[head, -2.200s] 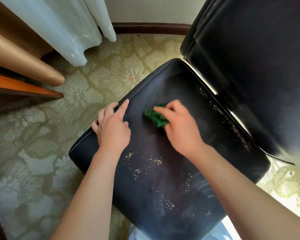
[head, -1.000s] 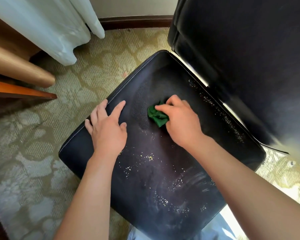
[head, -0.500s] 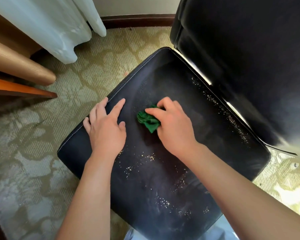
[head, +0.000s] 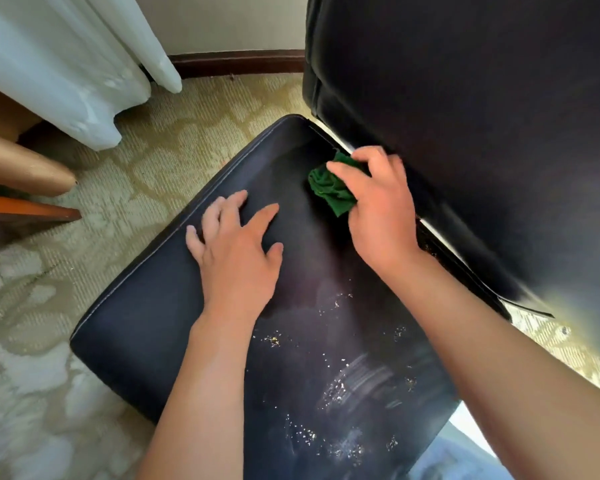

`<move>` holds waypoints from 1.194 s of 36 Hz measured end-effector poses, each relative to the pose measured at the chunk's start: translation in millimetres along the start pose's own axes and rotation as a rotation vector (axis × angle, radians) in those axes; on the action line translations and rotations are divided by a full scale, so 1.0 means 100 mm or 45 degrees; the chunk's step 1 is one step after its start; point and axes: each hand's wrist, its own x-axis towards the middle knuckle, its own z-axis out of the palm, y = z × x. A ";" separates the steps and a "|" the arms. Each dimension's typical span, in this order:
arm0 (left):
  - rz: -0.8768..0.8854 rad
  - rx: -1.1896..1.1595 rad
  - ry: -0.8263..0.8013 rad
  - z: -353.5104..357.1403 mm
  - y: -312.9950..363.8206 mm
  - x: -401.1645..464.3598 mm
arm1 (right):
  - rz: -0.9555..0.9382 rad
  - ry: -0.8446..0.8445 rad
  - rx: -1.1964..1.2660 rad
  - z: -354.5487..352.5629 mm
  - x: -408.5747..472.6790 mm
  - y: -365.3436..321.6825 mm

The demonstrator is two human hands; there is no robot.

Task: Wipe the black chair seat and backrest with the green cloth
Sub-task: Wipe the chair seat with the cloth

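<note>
A white curtain point(head: 80, 74) hangs at my upper left over patterned carpet point(head: 174, 147), with wooden furniture legs point(head: 25, 168) beside it. The backrest point(head: 482, 133) fills the right, its top cut off. My right hand point(head: 378, 209) is clamped on the bunched green cloth point(head: 328, 188), pressed to the black seat point(head: 146, 306) near the backrest. My left hand point(head: 236, 254) lies flat, fingers spread. Crumbs point(head: 340, 389) speckle the near seat.

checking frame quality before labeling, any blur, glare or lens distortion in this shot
Head view: the right hand gripping the crumpled green cloth is slightly motion-blurred; bright glare washes out the lower right beside the black leather backrest; wide-angle distortion bends the black padded seat edges.
</note>
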 end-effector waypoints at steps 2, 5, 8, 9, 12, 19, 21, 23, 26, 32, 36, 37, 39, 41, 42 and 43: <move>0.013 0.045 -0.032 0.04 0.06 0.01 | -0.025 -0.015 -0.069 0.07 0.08 0.00; 0.009 0.118 -0.028 0.06 0.07 0.02 | -0.005 -0.023 -0.126 0.14 0.18 0.02; 0.011 0.184 -0.018 0.06 0.06 0.02 | 0.016 -0.025 -0.174 0.17 0.20 0.05; 0.012 0.191 -0.015 0.07 0.06 0.02 | 0.028 -0.036 -0.190 0.18 0.19 0.05; 0.002 0.185 -0.010 0.08 0.08 0.03 | 0.102 -0.053 -0.206 0.16 0.13 0.07; 0.007 0.188 0.014 0.11 0.08 0.04 | 0.293 -0.233 -0.180 0.01 -0.12 0.09; 0.003 0.198 0.013 0.11 0.08 0.04 | 0.297 -0.324 -0.137 -0.03 -0.26 0.09; 0.001 0.207 0.012 0.11 0.08 0.05 | 0.268 -0.419 -0.074 -0.08 -0.41 0.08; 0.005 0.216 0.009 0.10 0.07 0.05 | 0.216 -0.492 -0.004 -0.12 -0.61 0.06; -0.003 0.225 -0.020 0.09 0.08 0.03 | 0.318 -0.122 -0.046 -0.19 -0.50 0.18; -0.005 0.235 -0.027 0.09 0.07 0.03 | 0.465 -0.148 -0.158 -0.05 -0.36 0.22; -0.006 0.233 -0.031 0.09 0.07 0.03 | 0.474 -0.159 -0.167 -0.02 -0.35 0.22; -0.006 0.235 -0.031 0.09 0.07 0.03 | 0.461 -0.185 -0.142 0.00 -0.35 0.21; -0.009 0.240 -0.029 0.10 0.07 0.03 | 0.397 -0.243 -0.095 -0.01 -0.40 0.19; -0.009 0.239 -0.031 0.10 0.07 0.02 | 0.355 -0.288 -0.063 -0.02 -0.46 0.17; -0.004 0.236 -0.032 0.10 0.08 0.00 | 0.314 -0.330 -0.030 -0.05 -0.53 0.15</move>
